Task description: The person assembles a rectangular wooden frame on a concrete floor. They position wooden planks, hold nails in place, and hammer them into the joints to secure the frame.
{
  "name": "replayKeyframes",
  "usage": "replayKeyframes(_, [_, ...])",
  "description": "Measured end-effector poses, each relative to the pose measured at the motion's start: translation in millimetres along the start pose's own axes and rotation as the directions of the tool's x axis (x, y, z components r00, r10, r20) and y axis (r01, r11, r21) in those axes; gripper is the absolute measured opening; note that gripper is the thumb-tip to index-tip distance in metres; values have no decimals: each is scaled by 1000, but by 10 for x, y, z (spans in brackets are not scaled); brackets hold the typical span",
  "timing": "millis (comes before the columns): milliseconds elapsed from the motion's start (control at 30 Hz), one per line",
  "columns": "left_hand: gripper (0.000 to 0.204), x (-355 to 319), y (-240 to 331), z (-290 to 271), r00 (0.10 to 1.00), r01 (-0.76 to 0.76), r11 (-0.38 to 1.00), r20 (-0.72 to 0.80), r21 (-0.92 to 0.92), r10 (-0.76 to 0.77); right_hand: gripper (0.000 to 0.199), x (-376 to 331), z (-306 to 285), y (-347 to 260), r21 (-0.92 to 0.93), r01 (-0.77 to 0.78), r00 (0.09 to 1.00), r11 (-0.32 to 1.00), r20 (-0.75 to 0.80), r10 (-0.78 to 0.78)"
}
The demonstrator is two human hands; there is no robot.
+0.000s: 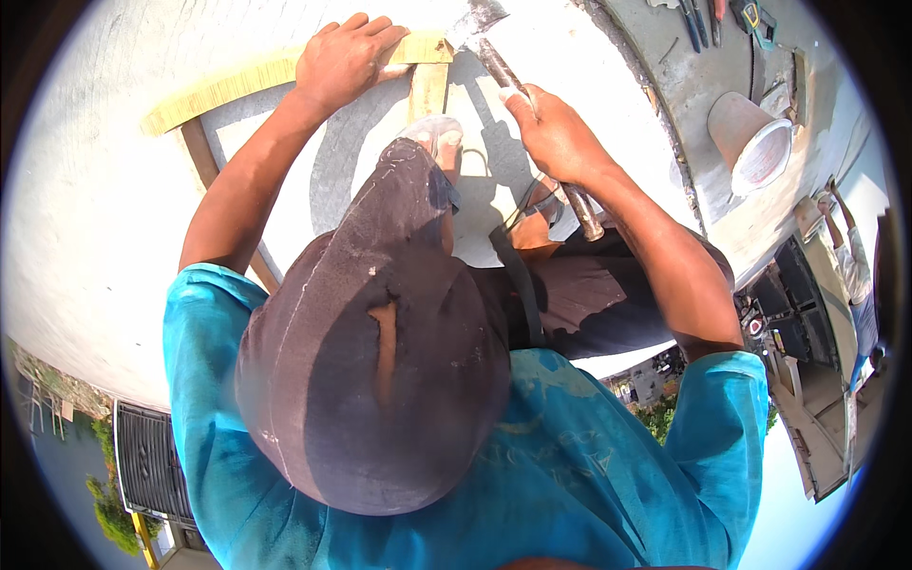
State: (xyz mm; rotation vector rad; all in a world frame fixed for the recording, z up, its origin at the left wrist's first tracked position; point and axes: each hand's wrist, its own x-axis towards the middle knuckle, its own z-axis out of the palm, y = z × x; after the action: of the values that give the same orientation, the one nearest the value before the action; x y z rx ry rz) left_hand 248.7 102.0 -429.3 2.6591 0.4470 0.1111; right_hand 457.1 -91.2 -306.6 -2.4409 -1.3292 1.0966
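Observation:
My left hand (347,62) is closed over a pale wooden plank (228,87), fingers across its far edge and thumb on the near side. At the plank's right end, a shorter wooden piece (429,90) meets it and runs toward my foot (437,133). A third, darker wooden strip (198,152) extends from under the left end toward me. My right hand (560,138) grips a hammer by its handle (502,68). The metal hammer head (482,17) is just right of the plank's right end; glare hides whether they touch.
A whitish bucket (746,133) lies tipped at the right, beyond a rough edge (655,95) in the concrete. Hand tools (693,24) and a saw with a teal and yellow handle (757,21) lie farther back. Another person (860,275) is at the far right. My bent knee (418,180) rises between my arms.

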Motion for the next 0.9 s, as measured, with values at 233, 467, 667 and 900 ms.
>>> replayKeyframes(233, [47,-3,-9,-33,1000,14,999,6,34,-14,35,717,-888,87,715,264,964,647,-220,-151])
replayKeyframes(467, [49,-64,-121,28,999,41,998,8,47,-41,41,328,-718,-565,250,-210,948,945,288,135])
replayKeyframes(667, [49,12,6,-71,999,19,999,34,32,-20,42,226,-255,-20,487,33,962,873,221,-159])
replayKeyframes(900, [49,-63,-35,-26,999,6,998,35,63,-8,44,344,-577,-248,424,94,986,901,83,-141])
